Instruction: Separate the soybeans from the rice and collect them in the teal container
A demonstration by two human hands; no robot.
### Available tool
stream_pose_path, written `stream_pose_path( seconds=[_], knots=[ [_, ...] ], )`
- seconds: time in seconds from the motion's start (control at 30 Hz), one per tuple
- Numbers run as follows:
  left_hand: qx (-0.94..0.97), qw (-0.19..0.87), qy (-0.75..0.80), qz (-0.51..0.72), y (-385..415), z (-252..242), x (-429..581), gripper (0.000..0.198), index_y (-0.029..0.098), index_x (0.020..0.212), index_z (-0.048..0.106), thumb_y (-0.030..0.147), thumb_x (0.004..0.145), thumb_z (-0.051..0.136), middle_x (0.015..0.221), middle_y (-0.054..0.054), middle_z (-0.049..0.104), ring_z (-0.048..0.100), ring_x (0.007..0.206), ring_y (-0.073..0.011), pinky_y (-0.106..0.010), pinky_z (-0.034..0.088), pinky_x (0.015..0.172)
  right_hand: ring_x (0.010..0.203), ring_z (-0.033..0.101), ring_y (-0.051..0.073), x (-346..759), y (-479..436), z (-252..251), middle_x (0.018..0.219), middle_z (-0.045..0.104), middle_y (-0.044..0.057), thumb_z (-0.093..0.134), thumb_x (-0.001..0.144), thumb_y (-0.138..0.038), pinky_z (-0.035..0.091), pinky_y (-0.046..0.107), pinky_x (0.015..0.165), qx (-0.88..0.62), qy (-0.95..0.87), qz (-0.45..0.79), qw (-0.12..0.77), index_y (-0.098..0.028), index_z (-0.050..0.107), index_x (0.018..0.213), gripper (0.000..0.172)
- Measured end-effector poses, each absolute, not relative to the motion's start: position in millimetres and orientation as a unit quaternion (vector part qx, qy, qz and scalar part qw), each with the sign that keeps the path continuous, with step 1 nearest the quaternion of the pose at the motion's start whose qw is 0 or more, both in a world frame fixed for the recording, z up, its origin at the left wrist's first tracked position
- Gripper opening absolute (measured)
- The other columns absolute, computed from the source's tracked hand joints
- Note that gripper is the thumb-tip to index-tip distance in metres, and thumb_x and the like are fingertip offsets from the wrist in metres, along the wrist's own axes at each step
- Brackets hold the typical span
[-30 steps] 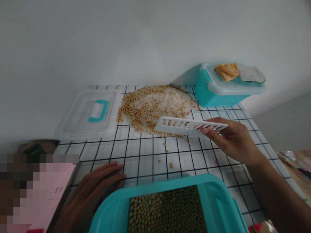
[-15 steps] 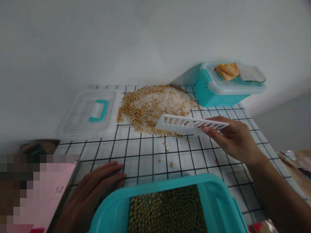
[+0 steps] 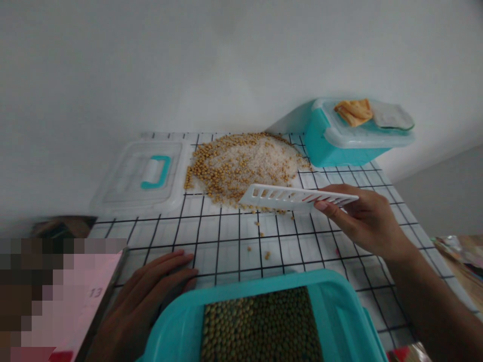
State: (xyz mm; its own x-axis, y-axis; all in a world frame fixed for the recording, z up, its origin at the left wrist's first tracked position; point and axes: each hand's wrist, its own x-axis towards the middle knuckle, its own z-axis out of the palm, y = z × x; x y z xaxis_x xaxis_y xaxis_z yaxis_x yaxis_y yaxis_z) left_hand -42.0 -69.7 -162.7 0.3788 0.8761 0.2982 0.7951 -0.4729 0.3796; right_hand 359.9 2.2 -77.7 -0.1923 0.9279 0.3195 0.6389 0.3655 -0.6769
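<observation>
My right hand (image 3: pixel 356 218) grips one end of a white slotted plastic piece (image 3: pixel 281 198), thumb on the near side. The piece is held above the front edge of a mixed pile of yellow beans and white rice-like grains (image 3: pixel 260 158). I cannot tell whether its lower edge touches the pile. My left hand (image 3: pixel 151 286) lies at the left of a turquoise bin (image 3: pixel 339 289), fingers stretched out over the checked tablecloth (image 3: pixel 211 231). Inside the bin are many small green beans (image 3: pixel 260 327). Neither the left thumb nor the bin's near side shows.
A clear lid with a turquoise handle (image 3: pixel 156 173) lies left of the pile. Back right stands a lidded turquoise box (image 3: pixel 339 151), an orange cloth (image 3: pixel 354 111) and a pale cloth (image 3: pixel 392 116) on top. Stray beans (image 3: pixel 267 255) dot the tablecloth. A pink panel (image 3: pixel 86 296) is at left.
The slotted piece has sunk slightly toward the pile's front edge, still in my right hand. My left hand stays put. The number on the pink panel changes from 12 to 13.
</observation>
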Motion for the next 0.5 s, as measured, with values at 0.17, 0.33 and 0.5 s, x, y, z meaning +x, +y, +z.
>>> stream_pose_path(
  seconds=[0.17,0.33,0.5],
  knots=[
    [0.83,0.088,0.5,0.229,-69.9,-161.5,-43.0,0.034,0.038,0.124,0.056,0.041,0.103,0.029,0.13,0.001,0.059,0.053,0.125,-0.0202,-0.038,0.035,0.112,0.082,0.072,0.015,360.6,4.5,-78.5,0.099,0.077,-0.001,0.069,0.09,-0.029,0.056,0.023,0.068,-0.534,-0.746,0.188,0.35,-0.028,0.075,0.107,0.018],
    [0.839,0.083,0.491,0.221,-69.6,-158.7,-42.5,0.037,0.036,0.125,0.054,0.045,0.104,0.026,0.132,0.001,0.055,0.049,0.129,-0.0182,-0.035,0.032,0.114,0.088,0.071,0.015,358.8,0.9,-78.4,0.104,0.076,-0.002,0.069,0.09,-0.028,0.056,0.022,0.067,-0.523,-0.755,0.209,0.335,-0.03,0.073,0.111,0.021],
    [0.838,0.085,0.489,0.226,-68.6,-159.1,-41.2,0.036,0.037,0.125,0.054,0.046,0.104,0.026,0.132,0.001,0.055,0.048,0.13,-0.0174,-0.034,0.033,0.114,0.089,0.071,0.015,357.1,-3.1,-77.0,0.103,0.076,-0.002,0.069,0.09,-0.027,0.057,0.022,0.067,-0.501,-0.765,0.237,0.327,-0.029,0.072,0.111,0.021]
  ],
)
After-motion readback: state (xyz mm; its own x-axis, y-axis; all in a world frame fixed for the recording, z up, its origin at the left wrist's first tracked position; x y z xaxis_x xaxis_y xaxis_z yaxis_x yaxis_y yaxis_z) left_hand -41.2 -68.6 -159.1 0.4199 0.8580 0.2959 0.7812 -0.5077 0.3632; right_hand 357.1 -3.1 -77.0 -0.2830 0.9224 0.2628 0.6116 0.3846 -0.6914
